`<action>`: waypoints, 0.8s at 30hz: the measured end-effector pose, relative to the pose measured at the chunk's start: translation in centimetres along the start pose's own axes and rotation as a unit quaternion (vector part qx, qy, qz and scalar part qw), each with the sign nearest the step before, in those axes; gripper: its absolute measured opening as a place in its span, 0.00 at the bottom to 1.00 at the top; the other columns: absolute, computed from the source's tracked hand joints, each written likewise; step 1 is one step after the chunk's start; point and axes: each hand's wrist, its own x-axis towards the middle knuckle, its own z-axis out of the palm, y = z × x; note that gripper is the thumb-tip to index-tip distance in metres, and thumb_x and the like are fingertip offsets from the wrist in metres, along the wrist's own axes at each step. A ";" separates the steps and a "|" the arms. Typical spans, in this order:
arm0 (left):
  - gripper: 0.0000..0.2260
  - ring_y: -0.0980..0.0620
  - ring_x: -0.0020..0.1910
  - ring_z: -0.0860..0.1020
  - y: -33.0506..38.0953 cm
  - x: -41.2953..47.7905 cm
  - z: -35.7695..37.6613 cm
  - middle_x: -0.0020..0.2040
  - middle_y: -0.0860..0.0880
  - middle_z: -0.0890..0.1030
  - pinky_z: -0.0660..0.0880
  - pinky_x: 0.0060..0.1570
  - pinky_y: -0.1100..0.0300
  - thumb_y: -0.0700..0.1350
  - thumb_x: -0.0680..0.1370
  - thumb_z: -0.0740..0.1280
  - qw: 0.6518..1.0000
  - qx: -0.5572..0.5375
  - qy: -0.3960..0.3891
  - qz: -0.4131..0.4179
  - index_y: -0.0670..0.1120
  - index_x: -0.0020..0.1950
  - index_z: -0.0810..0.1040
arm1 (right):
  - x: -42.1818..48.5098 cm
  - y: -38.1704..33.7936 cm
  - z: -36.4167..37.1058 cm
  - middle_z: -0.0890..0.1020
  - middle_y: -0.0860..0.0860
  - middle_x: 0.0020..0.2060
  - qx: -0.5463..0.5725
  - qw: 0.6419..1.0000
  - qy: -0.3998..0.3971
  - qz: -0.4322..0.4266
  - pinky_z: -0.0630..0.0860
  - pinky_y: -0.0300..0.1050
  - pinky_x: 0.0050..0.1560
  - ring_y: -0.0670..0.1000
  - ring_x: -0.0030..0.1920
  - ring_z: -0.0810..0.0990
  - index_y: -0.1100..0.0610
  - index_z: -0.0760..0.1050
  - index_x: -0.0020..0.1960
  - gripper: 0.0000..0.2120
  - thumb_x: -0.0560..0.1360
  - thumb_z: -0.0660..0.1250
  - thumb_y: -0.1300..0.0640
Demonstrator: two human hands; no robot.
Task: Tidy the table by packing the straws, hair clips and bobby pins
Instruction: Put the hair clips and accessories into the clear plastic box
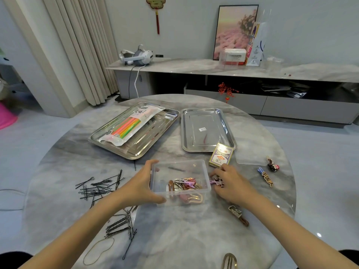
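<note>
Soft, cool indoor light, seen through a wide-angle lens.
White glints mark the marble bench (184,239) at 4 o'clock, and the steel trays (194,138) mirror pale light. Shadows under the left hand (143,183) and right hand (231,183) are faint. The curtains (77,55) at 10 o'clock lean and the far shelf (194,66) bows; the wall ornament (155,1) at 12 o'clock is blurred.

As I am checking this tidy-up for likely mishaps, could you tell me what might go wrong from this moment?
1. The right hand pinches a patterned hair clip at the clear box rim; it may catch there and fall outside.
2. The left hand holds the box, its forearm over loose bobby pins; a sweep could scatter them towards the table edge.
</note>
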 end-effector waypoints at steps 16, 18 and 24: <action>0.47 0.54 0.62 0.68 0.3 -0.1 0.0 0.68 0.52 0.65 0.68 0.55 0.66 0.48 0.64 0.78 1.000 -0.008 -0.005 -0.004 0.54 0.73 0.50 | 0.7 -0.4 -2.8 0.80 0.52 0.33 0.212 0.954 0.185 0.104 0.72 0.38 0.35 0.48 0.33 0.76 0.58 0.83 0.43 0.02 0.71 0.72 0.60; 0.47 0.55 0.62 0.67 0.3 -0.1 0.0 0.67 0.52 0.65 0.68 0.55 0.66 0.48 0.64 0.78 1.000 -0.007 -0.004 -0.004 0.54 0.73 0.50 | 0.3 -1.5 -3.9 0.80 0.54 0.35 0.271 0.924 0.254 0.088 0.76 0.39 0.38 0.50 0.35 0.78 0.56 0.83 0.44 0.03 0.73 0.71 0.57; 0.48 0.55 0.63 0.67 0.3 0.0 0.0 0.67 0.52 0.65 0.68 0.56 0.65 0.48 0.64 0.78 1.000 -0.005 -0.003 -0.004 0.54 0.73 0.50 | -0.7 -4.5 -4.4 0.80 0.51 0.41 0.316 0.934 0.150 -0.078 0.78 0.33 0.45 0.44 0.41 0.79 0.55 0.84 0.48 0.07 0.71 0.73 0.63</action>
